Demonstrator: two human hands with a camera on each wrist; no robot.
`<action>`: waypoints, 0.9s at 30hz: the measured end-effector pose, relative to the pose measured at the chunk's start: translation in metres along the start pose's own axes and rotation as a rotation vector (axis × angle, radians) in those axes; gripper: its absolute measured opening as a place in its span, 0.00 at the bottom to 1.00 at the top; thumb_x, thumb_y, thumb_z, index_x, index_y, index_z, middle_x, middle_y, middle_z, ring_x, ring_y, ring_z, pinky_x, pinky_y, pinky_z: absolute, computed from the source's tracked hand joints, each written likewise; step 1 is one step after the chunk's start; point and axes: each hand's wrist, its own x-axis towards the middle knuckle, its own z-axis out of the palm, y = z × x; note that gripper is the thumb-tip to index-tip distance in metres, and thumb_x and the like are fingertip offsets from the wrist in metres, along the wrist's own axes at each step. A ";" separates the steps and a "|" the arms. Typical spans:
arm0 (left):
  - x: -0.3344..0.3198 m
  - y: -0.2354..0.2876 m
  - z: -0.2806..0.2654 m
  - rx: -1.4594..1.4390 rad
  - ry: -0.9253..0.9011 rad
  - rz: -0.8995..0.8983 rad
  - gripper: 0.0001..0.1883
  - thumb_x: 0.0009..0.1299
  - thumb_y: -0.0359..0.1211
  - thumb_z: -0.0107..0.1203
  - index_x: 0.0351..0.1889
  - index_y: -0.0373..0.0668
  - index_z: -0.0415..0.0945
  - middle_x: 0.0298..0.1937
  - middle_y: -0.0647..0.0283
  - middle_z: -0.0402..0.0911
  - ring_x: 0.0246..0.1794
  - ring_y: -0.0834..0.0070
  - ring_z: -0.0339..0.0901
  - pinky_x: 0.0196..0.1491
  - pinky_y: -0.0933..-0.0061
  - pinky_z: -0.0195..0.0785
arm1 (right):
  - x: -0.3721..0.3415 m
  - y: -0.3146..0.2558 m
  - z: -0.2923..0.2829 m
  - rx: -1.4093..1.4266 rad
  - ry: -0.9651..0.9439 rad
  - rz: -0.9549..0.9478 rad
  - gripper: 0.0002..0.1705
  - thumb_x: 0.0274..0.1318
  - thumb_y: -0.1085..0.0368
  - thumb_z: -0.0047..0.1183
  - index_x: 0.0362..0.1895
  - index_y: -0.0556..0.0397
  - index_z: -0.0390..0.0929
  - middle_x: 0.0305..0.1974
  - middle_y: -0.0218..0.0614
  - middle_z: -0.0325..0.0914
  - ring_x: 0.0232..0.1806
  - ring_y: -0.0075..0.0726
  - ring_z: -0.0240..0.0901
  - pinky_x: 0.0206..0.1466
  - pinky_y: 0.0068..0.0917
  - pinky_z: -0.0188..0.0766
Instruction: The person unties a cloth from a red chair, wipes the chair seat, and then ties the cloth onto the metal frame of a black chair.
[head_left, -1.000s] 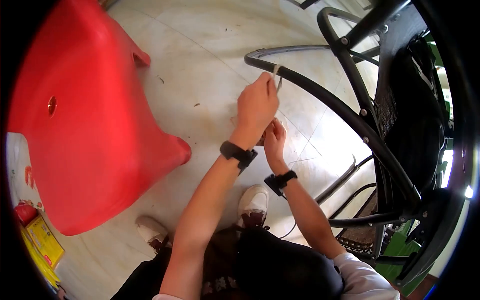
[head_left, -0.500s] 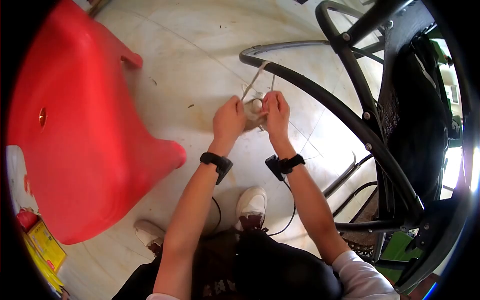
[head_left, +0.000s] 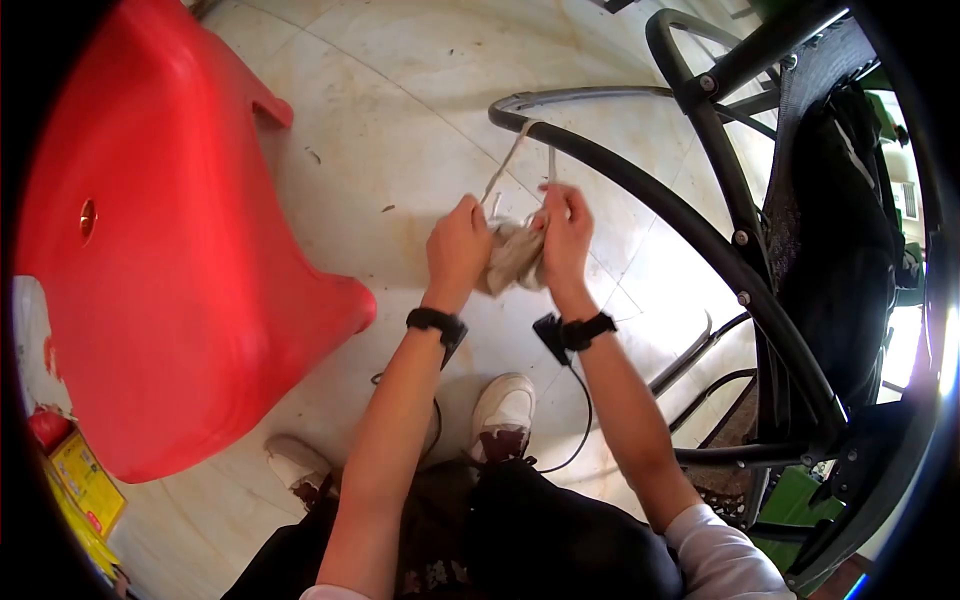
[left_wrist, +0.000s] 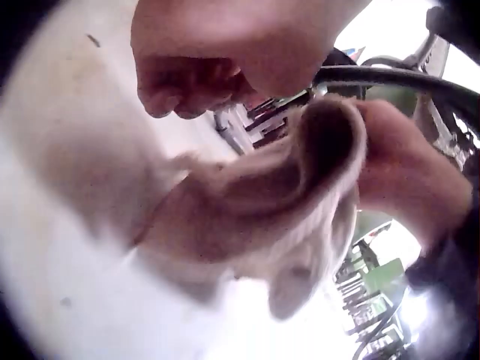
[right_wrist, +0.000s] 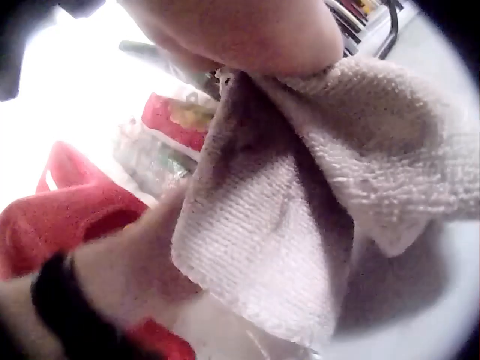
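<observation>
A pale cloth strip (head_left: pixel 508 165) passes over the chair's black tube (head_left: pixel 600 165), its two lengths running down toward my hands. My left hand (head_left: pixel 458 255) grips one length, with its fingers curled in the left wrist view. At the other length, my right hand (head_left: pixel 567 235) holds a bunch of pale knitted cloth (head_left: pixel 515 255) that hangs between the hands. Seen from the left wrist, this knitted cloth (left_wrist: pixel 247 202) has a tube-like opening and a rounded end. Coarse rows of knit show on the cloth (right_wrist: pixel 255 232) in the right wrist view.
A red plastic stool (head_left: pixel 190 300) stands on the left. The black-framed chair (head_left: pixel 730 180) fills the right side, with dark fabric (head_left: pixel 840 250) on it. Yellow packages (head_left: pixel 88 480) lie at the lower left. Pale tiled floor (head_left: pixel 390 120) lies below the hands.
My left hand has come down and left from close to the tube, drawing the strip into view. The bunched knitted cloth now shows more fully between the hands.
</observation>
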 end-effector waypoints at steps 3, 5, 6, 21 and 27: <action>-0.024 -0.003 -0.007 -0.022 -0.077 -0.071 0.10 0.74 0.35 0.43 0.36 0.40 0.71 0.29 0.46 0.78 0.34 0.41 0.74 0.35 0.48 0.65 | 0.020 0.001 0.003 0.033 -0.128 -0.046 0.14 0.70 0.59 0.45 0.35 0.55 0.73 0.23 0.23 0.66 0.23 0.15 0.59 0.25 0.17 0.56; -0.019 0.002 -0.005 -0.037 -0.095 -0.046 0.10 0.74 0.35 0.44 0.36 0.40 0.71 0.29 0.46 0.78 0.35 0.41 0.74 0.35 0.48 0.66 | 0.009 0.008 0.005 0.054 -0.127 -0.013 0.14 0.71 0.59 0.45 0.34 0.55 0.72 0.23 0.23 0.66 0.23 0.15 0.59 0.26 0.17 0.56; -0.014 0.006 -0.006 -0.055 -0.122 -0.018 0.10 0.73 0.35 0.44 0.36 0.40 0.71 0.30 0.45 0.78 0.35 0.41 0.74 0.35 0.48 0.66 | 0.001 0.013 0.005 0.071 -0.117 0.021 0.14 0.71 0.59 0.45 0.34 0.55 0.72 0.23 0.23 0.66 0.23 0.15 0.58 0.26 0.18 0.56; 0.028 0.011 0.001 -0.060 0.006 -0.007 0.09 0.74 0.35 0.43 0.37 0.39 0.70 0.31 0.42 0.77 0.36 0.39 0.73 0.36 0.45 0.64 | -0.029 0.035 -0.012 -0.001 -0.081 0.029 0.14 0.72 0.58 0.43 0.35 0.55 0.70 0.24 0.26 0.66 0.23 0.19 0.62 0.27 0.21 0.63; -0.031 -0.027 -0.004 -0.019 -0.103 -0.066 0.10 0.74 0.37 0.44 0.36 0.41 0.70 0.31 0.43 0.78 0.36 0.41 0.75 0.36 0.45 0.66 | 0.030 0.019 0.013 0.033 -0.155 -0.113 0.15 0.72 0.57 0.42 0.37 0.55 0.71 0.23 0.26 0.65 0.25 0.19 0.61 0.28 0.21 0.61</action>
